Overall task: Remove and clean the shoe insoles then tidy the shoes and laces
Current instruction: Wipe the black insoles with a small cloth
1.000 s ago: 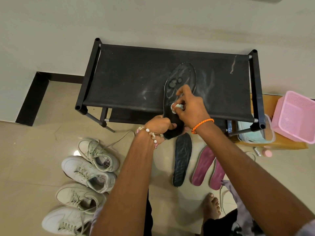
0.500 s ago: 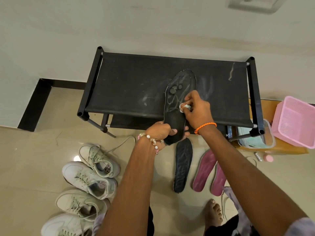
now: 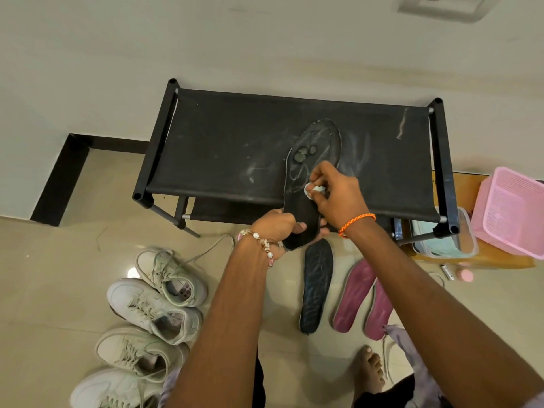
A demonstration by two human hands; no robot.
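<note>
Two hands work one flat black insole (image 3: 306, 184) lying on the black fabric rack (image 3: 235, 148): the right hand (image 3: 338, 195) pinches a small pale crumpled wipe (image 3: 313, 190) against its smeared surface, the left hand (image 3: 276, 228) grips its rounded heel. Another ribbed black insole (image 3: 316, 285) lies on the glossy tile floor (image 3: 59, 275).

matt black cloth rack top (image 3: 235, 148), glossy floor tiles (image 3: 53, 275), pink plastic basket (image 3: 512, 213).
</note>
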